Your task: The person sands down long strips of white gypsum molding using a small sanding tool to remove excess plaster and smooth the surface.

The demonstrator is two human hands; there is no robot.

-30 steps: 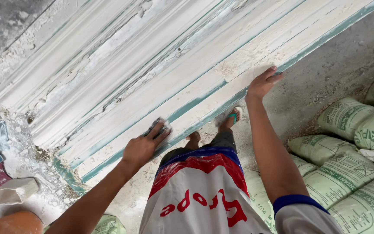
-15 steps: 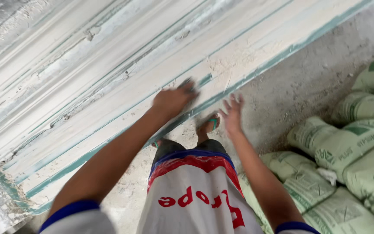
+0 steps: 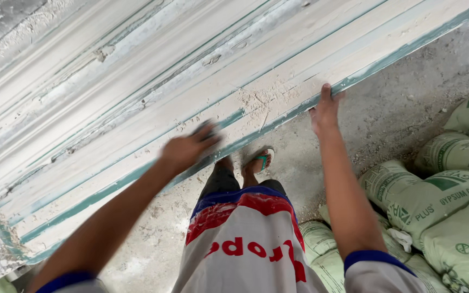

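Fingers of the left hand, blurred, pressed a dark pad flat on the long white moulding; the right hand gripped its green edge, beside stacked sacks.

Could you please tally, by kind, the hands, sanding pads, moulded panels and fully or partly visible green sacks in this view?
Hands: 2, the left hand pressing a dark sanding pad, and the right hand gripping the edge
Sanding pad: 1
Long white moulded panel with teal edging: 1
Green sacks on the floor: about 7; some are cut off
Total: about 11
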